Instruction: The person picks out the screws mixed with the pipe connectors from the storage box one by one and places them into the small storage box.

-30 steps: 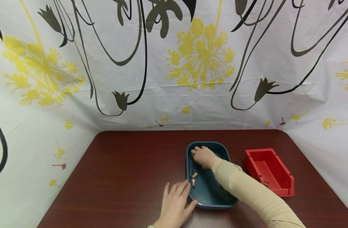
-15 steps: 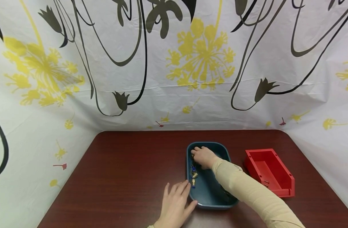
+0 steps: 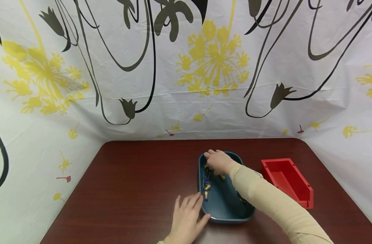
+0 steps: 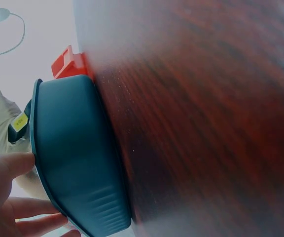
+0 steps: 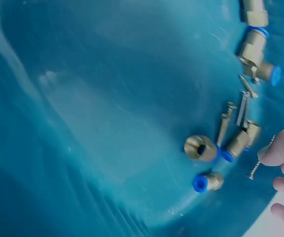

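Observation:
A dark blue tray point(image 3: 201, 169) lies on the table and holds several brass fittings with blue ends point(image 5: 201, 148) and loose screws point(image 5: 224, 123). My right hand point(image 3: 209, 157) hovers over the tray's far end, fingers curled down. In the right wrist view its fingertips point(image 5: 280, 148) pinch a small screw point(image 5: 254, 170) just above the tray floor. My left hand point(image 3: 189, 211) lies flat on the table with straight fingers, its thumb against the tray's near left rim. The left wrist view shows those fingers point(image 4: 6, 170) beside the tray's outer wall point(image 4: 73, 163).
A red bin point(image 3: 286, 179) stands to the right of the tray and looks bare inside; its corner point(image 4: 68, 61) shows behind the tray. The dark wooden table point(image 3: 137, 183) is backed by a flower-patterned curtain point(image 3: 186, 67) on three sides.
My right hand has lifted a little and shifted toward the tray's far end, uncovering fittings that lay under it. The left hand has stayed where it was.

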Demonstrator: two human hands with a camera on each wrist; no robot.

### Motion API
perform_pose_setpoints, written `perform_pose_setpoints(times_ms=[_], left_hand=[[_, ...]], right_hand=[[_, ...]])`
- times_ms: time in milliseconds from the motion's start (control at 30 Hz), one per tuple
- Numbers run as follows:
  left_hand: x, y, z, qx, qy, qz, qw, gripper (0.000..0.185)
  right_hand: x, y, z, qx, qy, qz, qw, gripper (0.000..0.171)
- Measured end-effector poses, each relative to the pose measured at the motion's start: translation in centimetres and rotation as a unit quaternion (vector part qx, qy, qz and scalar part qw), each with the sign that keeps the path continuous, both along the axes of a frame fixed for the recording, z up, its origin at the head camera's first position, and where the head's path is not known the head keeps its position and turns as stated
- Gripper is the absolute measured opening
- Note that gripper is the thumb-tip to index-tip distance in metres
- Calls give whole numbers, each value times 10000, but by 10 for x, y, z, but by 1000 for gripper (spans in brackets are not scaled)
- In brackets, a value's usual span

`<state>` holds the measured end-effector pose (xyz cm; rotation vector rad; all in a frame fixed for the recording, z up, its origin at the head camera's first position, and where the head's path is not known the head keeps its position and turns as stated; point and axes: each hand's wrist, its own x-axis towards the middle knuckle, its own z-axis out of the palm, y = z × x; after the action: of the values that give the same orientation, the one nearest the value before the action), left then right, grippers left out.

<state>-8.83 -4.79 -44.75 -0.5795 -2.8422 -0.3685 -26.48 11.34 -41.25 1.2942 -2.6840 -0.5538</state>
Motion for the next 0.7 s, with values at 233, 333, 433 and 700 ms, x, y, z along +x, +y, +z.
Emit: perform_pose_setpoints(times_ms=[233,333,433,700], left_hand=[[0,0,0,-15,-1,-1,10000,52],[0,0,1,1,-40,3,10000,52],[0,0,1,0,-105,5,9999,52],[0,1,3,-67,-226,33,9997,53]], right_hand=[[2,5,21,-322,82,335,9989,12],[4,6,31,-341,167,407,9984,17],[5,7,39,-363,160,424,9983,16],[9,17,56,-408,140,312,9986,22]])
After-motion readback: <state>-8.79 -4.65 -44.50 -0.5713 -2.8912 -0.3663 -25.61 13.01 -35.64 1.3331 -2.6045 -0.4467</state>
